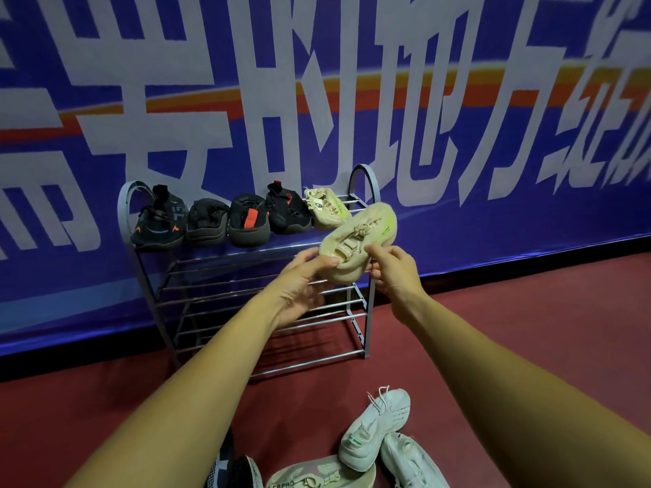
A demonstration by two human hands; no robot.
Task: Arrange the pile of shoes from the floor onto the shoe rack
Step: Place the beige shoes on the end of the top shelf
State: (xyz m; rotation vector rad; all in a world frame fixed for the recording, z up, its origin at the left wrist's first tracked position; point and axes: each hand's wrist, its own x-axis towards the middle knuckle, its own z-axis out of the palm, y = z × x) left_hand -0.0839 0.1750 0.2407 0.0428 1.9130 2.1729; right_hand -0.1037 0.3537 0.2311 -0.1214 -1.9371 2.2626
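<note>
The rim of the heel end of a beige knitted sneaker is pinched between the thumb and curled fingers of the right hand. The left hand is cupped at the same end, its thumb laid on the collar and its fingers bent underneath, so far as can be seen. A two-handed hold at the heel appears to be chosen so that the toe can be steered freely and the shoe set down squarely. The sneaker is carried in the air at the right end of the top shelf of a grey metal shoe rack of thin rails, not yet resting on it. Its long axis runs from the hands up and away to the right, with the toe raised towards the blue lettered banner and the laced upper turned to the camera. Just beside it on the shelf stands a matching beige sneaker, and next to that a row of four black shoes, so the free slot at the end is judged to be the target and the pair is kept together. On the dark red floor below, a pile of pale sneakers is left to be arranged.
</note>
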